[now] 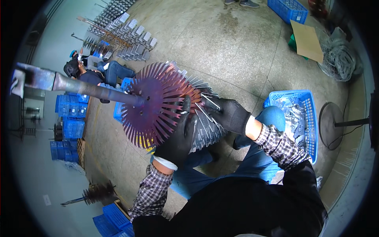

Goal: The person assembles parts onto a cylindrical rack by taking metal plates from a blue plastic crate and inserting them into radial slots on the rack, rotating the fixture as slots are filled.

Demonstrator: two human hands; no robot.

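A spindle [96,90] reaches in from the left, carrying several round slotted discs [147,103] with comb-like rims, purple in front and reddish-brown behind. Thin silvery metal strips [205,136] stick out around the discs farther along. My left hand [173,144], in a black glove, is closed beside the lower right rim of the front disc. Its fingers point up and what they hold is partly hidden. My right hand [231,115], also in a black glove, is closed at the right side of the discs, with a thin metal strip [210,102] at its fingertips.
A blue basket [312,122] of metal pieces stands by my right knee. Beyond it is a round stand base [331,125]. Coiled wire [339,59] and cardboard [307,41] lie back right. At left are another person [90,75], blue crates [73,128] and another disc rack [98,193].
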